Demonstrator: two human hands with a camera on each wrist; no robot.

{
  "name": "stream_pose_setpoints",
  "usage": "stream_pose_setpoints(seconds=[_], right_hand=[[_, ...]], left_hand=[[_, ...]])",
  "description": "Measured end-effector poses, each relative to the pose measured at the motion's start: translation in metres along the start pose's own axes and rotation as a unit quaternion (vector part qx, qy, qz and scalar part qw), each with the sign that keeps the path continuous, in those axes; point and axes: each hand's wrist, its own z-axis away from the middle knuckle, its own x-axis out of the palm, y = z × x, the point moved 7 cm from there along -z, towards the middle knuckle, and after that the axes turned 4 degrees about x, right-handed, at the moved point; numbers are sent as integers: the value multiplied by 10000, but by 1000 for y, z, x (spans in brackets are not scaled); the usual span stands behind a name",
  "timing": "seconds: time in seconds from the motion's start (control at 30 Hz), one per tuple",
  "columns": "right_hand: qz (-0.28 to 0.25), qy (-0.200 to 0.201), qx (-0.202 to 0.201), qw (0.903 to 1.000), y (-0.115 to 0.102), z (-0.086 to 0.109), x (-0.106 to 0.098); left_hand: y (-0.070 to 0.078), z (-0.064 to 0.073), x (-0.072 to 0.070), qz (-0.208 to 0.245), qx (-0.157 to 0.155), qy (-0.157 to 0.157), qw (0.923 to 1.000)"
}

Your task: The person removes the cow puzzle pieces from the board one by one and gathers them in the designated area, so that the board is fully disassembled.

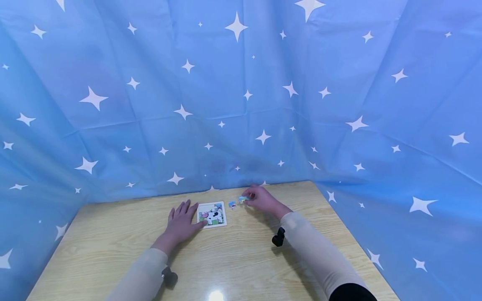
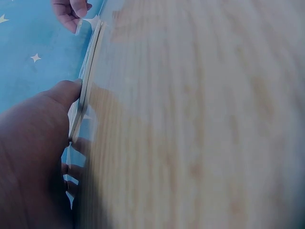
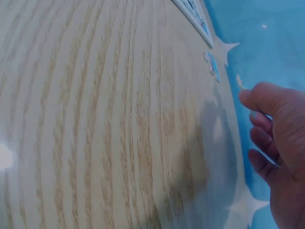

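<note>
A small jigsaw puzzle in a white frame [image 1: 225, 214], with a black-and-white cow picture, lies flat on the table. My left hand [image 1: 180, 223] rests at its left side, fingers spread and thumb touching the lower left corner. In the left wrist view, the thumb lies against the edge of the puzzle frame [image 2: 88, 76]. To the right of the frame, my right hand [image 1: 261, 200] pinches a puzzle piece [image 1: 242, 200] between thumb and fingers. Between that hand and the frame is a loose, mostly blue puzzle piece [image 1: 232, 204], also seen as a thin shape [image 3: 211, 65] in the right wrist view.
The pale wooden table [image 1: 233, 259] extends toward me and to both sides. A blue curtain with white stars [image 1: 226, 104] hangs right behind the table's back edge, close beyond the hands. Each sleeve carries a small black device [image 1: 278, 237] at the wrist.
</note>
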Motion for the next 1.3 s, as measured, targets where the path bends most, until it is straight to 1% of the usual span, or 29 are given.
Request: stream_pose_setpoints(seconds=[0.1, 0.23, 0.4, 0.53, 0.63, 0.77, 1.0, 1.13, 1.3], right_hand=[[5, 2, 117, 9999, 4, -1, 2], [-55, -53, 135, 9999, 8, -3, 6], [-79, -220, 183, 9996, 11, -2, 13], [24, -307, 236, 9992, 11, -1, 16], [117, -300, 310, 9990, 13, -2, 17], [70, -298, 376, 9988, 15, -4, 18], [-28, -426, 413, 9982, 14, -3, 17], [-46, -466, 440, 9979, 15, -3, 15], [-110, -519, 433, 9977, 17, -4, 16]], left_hand=[[-2, 0, 2, -2, 16, 13, 10000], [2, 1, -1, -12, -7, 15, 10000], [7, 3, -5, 15, -79, -33, 10000], [8, 4, -6, 38, -5, 28, 10000], [9, 4, -7, 68, 40, 71, 9999], [11, 5, -8, 88, 31, 57, 9999], [6, 3, -5, 33, 36, 38, 10000], [5, 2, -5, 58, 68, 59, 9999], [0, 0, -1, 55, 38, 61, 10000]])
